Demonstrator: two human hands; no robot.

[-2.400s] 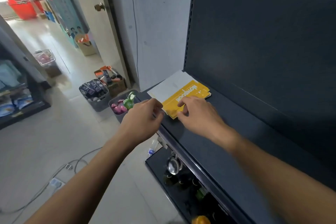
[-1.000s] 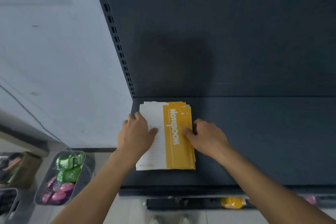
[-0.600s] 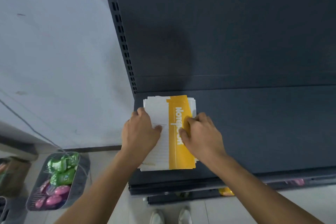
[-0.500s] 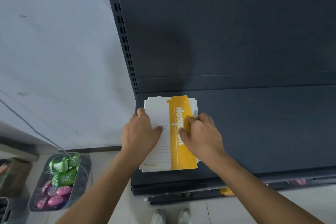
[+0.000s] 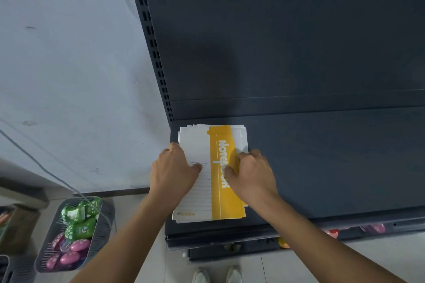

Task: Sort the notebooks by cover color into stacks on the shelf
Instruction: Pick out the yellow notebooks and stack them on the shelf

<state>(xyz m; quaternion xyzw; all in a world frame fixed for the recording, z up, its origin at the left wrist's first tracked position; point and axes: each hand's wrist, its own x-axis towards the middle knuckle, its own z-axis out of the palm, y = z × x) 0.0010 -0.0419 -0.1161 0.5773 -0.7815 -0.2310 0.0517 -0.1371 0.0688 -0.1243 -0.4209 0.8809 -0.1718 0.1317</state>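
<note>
top notebook [image 5: 220, 200], centre of frame | yellow band: white "Notebook" running lengthwise, middle letters hidden under right hand [image 5: 251, 174] | white part, lower left corner: "A5" | small print above: unreadable

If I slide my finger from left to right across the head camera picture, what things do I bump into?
grey basket → left hand → notebook stack → right hand → dark shelf
</note>
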